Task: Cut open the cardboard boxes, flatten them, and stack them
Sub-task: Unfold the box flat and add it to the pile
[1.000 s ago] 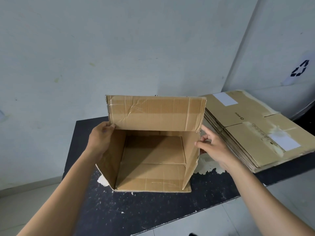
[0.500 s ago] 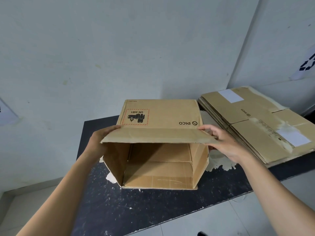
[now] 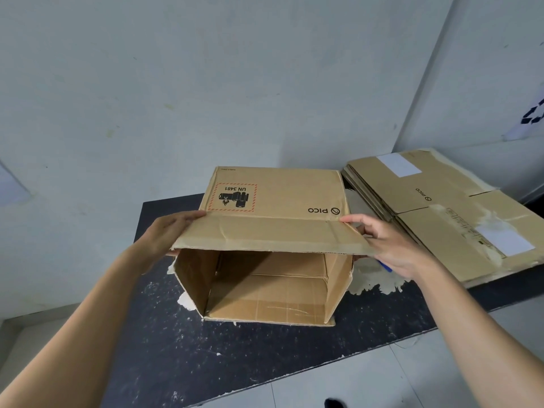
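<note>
The left grip [image 3: 170, 235] and right grip [image 3: 391, 245] are each pinching an end of the top flap [image 3: 265, 234] of the box [image 3: 279, 195] lying sideways on the surface [image 3: 182, 363], and uneven pressing is risking it skidding into the flattened stack [image 3: 459, 219] just beside.

A single wide-angle view comes from the person's head, looking forward and down over a dark tabletop [image 3: 265, 363] set against a pale wall [image 3: 206, 83]. It sits close: the left forearm [image 3: 88, 328] and right forearm [image 3: 477, 334] reach in from the lower corners, and the open box [image 3: 273, 195] fills the middle. The floor [image 3: 368, 384] shows below the tabletop's near edge.
</note>
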